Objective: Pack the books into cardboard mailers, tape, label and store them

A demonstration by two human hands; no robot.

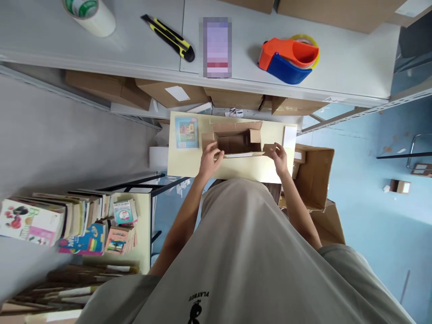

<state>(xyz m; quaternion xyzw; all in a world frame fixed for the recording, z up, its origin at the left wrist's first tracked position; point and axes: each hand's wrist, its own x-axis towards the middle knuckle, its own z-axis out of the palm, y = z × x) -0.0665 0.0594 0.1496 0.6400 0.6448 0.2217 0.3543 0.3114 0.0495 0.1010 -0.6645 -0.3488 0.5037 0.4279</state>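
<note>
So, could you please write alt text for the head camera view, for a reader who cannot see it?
Seen from above, a person's left hand and right hand grip opposite ends of a small open cardboard box on a pale yellow table, a small book lying beside it. On the grey shelf above lie a utility knife, a tape roll and an orange tape dispenser.

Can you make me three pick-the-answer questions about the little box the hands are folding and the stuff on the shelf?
1. Where is the small book?
A. beside the cardboard box, on the pale board
B. inside the box
C. on the grey shelf

2. What colours is the tape dispenser?
A. green and white
B. orange and blue
C. all black

3. How is the box?
A. taped shut
B. squashed flat
C. open, flaps up

Answers: 1 A, it lies left of the box. 2 B, orange top, blue base. 3 C, the left hand and right hand hold its flaps.
</note>
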